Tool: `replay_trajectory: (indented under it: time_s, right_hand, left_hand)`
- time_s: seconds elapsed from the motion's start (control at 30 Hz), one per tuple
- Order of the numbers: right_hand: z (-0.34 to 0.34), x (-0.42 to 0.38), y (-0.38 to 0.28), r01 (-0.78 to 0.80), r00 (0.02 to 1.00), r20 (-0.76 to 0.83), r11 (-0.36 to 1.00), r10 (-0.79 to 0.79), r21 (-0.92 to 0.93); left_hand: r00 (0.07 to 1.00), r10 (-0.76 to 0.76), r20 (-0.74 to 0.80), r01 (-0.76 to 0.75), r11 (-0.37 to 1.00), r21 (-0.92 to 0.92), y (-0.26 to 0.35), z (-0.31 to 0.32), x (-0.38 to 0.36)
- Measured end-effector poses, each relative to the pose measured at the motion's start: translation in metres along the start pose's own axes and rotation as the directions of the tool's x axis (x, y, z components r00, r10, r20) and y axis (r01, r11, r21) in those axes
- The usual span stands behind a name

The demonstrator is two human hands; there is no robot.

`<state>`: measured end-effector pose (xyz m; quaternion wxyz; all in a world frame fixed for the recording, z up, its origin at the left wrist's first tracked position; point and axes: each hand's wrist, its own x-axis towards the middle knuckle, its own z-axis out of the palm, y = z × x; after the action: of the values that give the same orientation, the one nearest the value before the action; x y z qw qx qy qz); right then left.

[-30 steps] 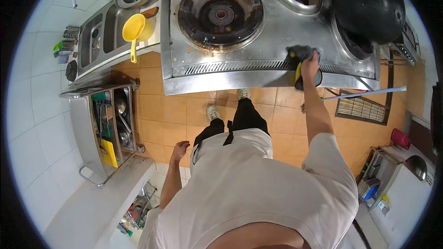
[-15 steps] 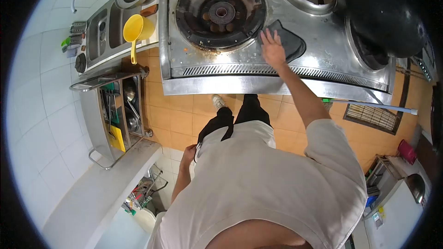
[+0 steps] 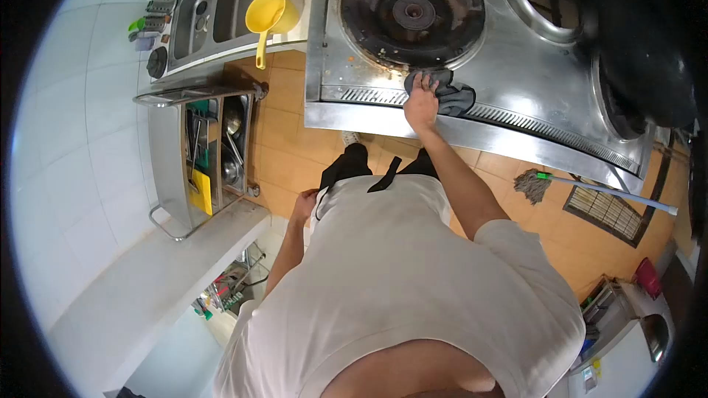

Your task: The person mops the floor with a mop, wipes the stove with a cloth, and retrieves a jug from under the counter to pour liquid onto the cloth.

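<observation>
A dark grey cloth (image 3: 456, 96) lies bunched on the steel stove top (image 3: 516, 81), at its front slotted strip. My right hand (image 3: 422, 107) is on the cloth's left part, its fingers bent into the fabric. Just beyond the hand is the round black burner (image 3: 413, 12), with food bits and stains around its near rim. My left hand (image 3: 304, 205) hangs low by my left hip, beside the white apron (image 3: 341, 195). Its fingers look curled, and whatever they may hold is too small to make out.
A yellow ladle-like scoop (image 3: 267, 13) sits by the double sink (image 3: 234, 9) at the left. Below it stands a metal cart (image 3: 168, 155). A black wok (image 3: 649, 51) is at the right, and a mop (image 3: 532, 186) lies on the floor.
My right hand has drawn the cloth toward the stove's front edge, and the cloth has gone from spread to bunched. The camera view has shifted and turned. My left hand stays by my hip.
</observation>
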<state>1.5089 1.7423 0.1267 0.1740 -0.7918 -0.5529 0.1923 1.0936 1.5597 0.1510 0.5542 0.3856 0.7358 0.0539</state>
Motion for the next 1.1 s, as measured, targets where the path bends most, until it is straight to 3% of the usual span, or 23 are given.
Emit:
replay_trajectory:
  time_s: [0.17, 0.27, 0.37, 0.43, 0.5, 0.53, 0.63, 0.67, 0.77, 0.8, 0.87, 0.93, 0.97, 1.0, 1.03, 1.1]
  right_hand:
    - [0.037, -0.002, -0.076, -0.058, 0.998, -0.008, 0.998, 0.058, -0.004]
    - [0.067, 0.012, -0.132, -0.052, 0.999, 0.004, 0.998, 0.052, -0.018]
    - [0.088, 0.035, -0.180, -0.054, 0.998, -0.043, 0.998, 0.055, 0.031]
    - [0.096, 0.045, -0.197, 0.035, 0.998, -0.057, 0.999, -0.034, 0.020]
    - [0.094, 0.041, -0.193, 0.080, 0.997, -0.014, 0.985, -0.078, 0.153]
    - [0.088, 0.039, -0.191, 0.103, 0.994, -0.001, 0.972, -0.105, 0.213]
    - [0.056, 0.040, -0.198, -0.194, 0.977, 0.012, 0.872, 0.211, 0.450]
    - [0.044, 0.046, -0.211, -0.217, 0.958, -0.051, 0.827, 0.283, 0.518]
    - [0.064, 0.099, -0.227, 0.166, 0.895, -0.445, 0.909, 0.024, 0.382]
    - [0.076, 0.123, -0.229, 0.263, 0.883, -0.461, 0.910, -0.092, 0.322]
    - [0.091, 0.174, -0.243, 0.265, 0.904, -0.381, 0.954, -0.194, 0.141]
    - [0.129, 0.233, -0.226, 0.239, 0.898, -0.352, 0.964, -0.264, -0.115]
    - [0.138, 0.254, -0.218, 0.257, 0.887, -0.385, 0.965, -0.254, -0.045]
    - [0.122, 0.260, -0.233, 0.083, 0.974, -0.215, 0.996, -0.075, 0.028]
    - [0.100, 0.261, -0.251, -0.105, 0.994, -0.021, 0.993, 0.107, 0.061]
    - [0.094, 0.243, -0.251, -0.086, 0.996, 0.001, 0.996, 0.086, 0.022]
  left_hand:
    - [0.994, 0.113, 0.003, -0.112, 0.977, 0.184, -0.020, -0.071, 0.073]
    - [0.994, 0.094, -0.052, -0.081, 0.975, 0.209, -0.032, -0.128, 0.118]
    - [0.996, 0.022, 0.084, -0.014, 0.996, -0.093, -0.073, -0.200, 0.162]
    - [0.997, -0.032, 0.064, 0.035, 0.998, -0.046, -0.087, -0.237, 0.157]
    - [0.995, -0.059, 0.080, 0.053, 0.996, 0.074, -0.101, -0.271, 0.153]
    - [0.994, -0.001, 0.109, 0.011, 0.996, -0.091, -0.139, -0.284, 0.163]
    - [0.973, -0.180, 0.144, 0.183, 0.983, -0.009, -0.162, -0.305, 0.152]
    - [0.970, -0.198, 0.141, 0.199, 0.980, 0.009, -0.171, -0.306, 0.146]
    - [0.975, -0.185, 0.126, 0.182, 0.983, 0.036, -0.174, -0.300, 0.143]
    - [0.982, -0.143, 0.120, 0.142, 0.990, 0.021, -0.163, -0.296, 0.130]
    - [0.999, -0.038, 0.036, 0.038, 0.999, -0.021, -0.101, -0.283, 0.090]
    - [1.000, 0.020, -0.021, -0.021, 1.000, -0.022, -0.101, -0.275, 0.082]
    - [0.998, 0.046, -0.050, -0.047, 0.999, -0.020, -0.105, -0.277, 0.076]
    - [0.995, 0.073, -0.063, -0.075, 0.997, -0.028, -0.124, -0.277, 0.077]
    - [0.998, 0.039, -0.049, -0.044, 0.995, -0.092, -0.123, -0.278, 0.071]
    - [1.000, -0.027, 0.002, 0.026, 0.975, -0.222, -0.115, -0.274, 0.051]
